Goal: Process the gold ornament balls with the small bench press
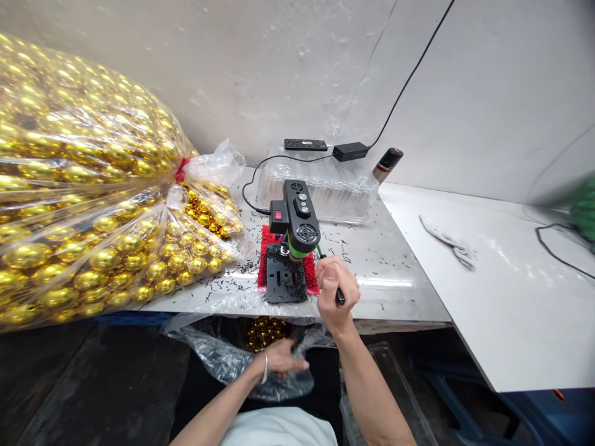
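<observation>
My right hand [338,286] is wrapped around the black-gripped lever handle [341,298] of a small black and green bench drill press [300,217]. The drill's head stands over a black slotted base plate [284,286], which is strewn with dark shavings. Down at my lap, my left hand [280,358] is at a clear plastic bag [218,356], one finger stretched to the right and the others partly hidden. Just beyond that hand, shiny gold beads [266,333] lie in the bag's opening.
Large tied bags of gold balls [93,186] fill the table's left side. A red mat [264,260] lies under the drill. Behind stand a clear plastic box [320,195], a power adapter [350,151], a remote control [305,145] and a dark-capped can [388,163]. A glove [449,240] rests on the right table.
</observation>
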### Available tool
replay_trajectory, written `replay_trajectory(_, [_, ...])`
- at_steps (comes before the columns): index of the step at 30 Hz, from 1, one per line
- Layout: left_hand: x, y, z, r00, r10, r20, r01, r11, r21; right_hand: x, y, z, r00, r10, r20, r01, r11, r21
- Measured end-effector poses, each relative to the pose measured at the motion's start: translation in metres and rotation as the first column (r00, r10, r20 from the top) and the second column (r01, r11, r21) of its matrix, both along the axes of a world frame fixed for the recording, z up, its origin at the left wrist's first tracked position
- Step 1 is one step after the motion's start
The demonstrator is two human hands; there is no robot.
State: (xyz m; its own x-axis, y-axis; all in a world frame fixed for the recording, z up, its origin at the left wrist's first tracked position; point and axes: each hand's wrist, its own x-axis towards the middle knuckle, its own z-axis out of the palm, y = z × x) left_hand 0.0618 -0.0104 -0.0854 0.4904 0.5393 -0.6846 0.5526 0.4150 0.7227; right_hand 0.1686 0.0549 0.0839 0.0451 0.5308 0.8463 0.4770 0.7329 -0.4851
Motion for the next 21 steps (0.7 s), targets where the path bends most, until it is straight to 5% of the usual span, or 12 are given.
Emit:
replay_trajectory(3, [0.042, -0.023, 0.0, 0.95, -0.205, 0.237, 0.254, 0.946, -0.2, 0.001, 0.0, -0.003, 1.0, 0.023, 0.022, -0.023, 1.0, 0.005])
replay_trajectory(5, [0.068, -0.045, 0.0, 0.85, -0.384, 0.36, 0.44, 0.894, -0.086, 0.002, 0.0, -0.004, 0.999, 0.027, 0.024, -0.028, 1.0, 0.013])
replay_trajectory(8, [0.092, -0.069, 0.003, 0.72, -0.634, 0.282, 0.619, 0.77, 0.152, 0.002, 0.001, -0.006, 0.999, 0.022, 0.029, -0.022, 1.0, 0.015])
replay_trajectory(11, [0.088, -0.069, 0.015, 0.717, -0.686, 0.121, 0.638, 0.716, 0.282, 0.004, 0.0, -0.006, 0.998, 0.028, 0.054, -0.028, 1.0, 0.002])
replay_trajectory(15, [0.046, -0.041, 0.046, 0.898, -0.427, 0.104, 0.365, 0.856, 0.366, 0.005, 0.0, -0.007, 0.997, 0.035, 0.07, -0.035, 0.999, -0.004])
replay_trajectory(18, [0.001, -0.016, 0.071, 0.949, 0.047, 0.312, -0.065, 0.997, 0.047, 0.005, 0.0, -0.008, 0.998, 0.029, 0.056, -0.029, 1.0, -0.001])
replay_trajectory(19, [-0.015, -0.009, 0.08, 0.899, 0.243, 0.365, -0.213, 0.97, -0.121, 0.004, 0.0, -0.008, 0.998, 0.028, 0.05, -0.028, 1.0, 0.002])
replay_trajectory(21, [-0.045, 0.002, 0.097, 0.701, 0.578, 0.418, -0.428, 0.809, -0.402, 0.004, 0.0, -0.009, 0.999, 0.027, 0.043, -0.027, 1.0, 0.005])
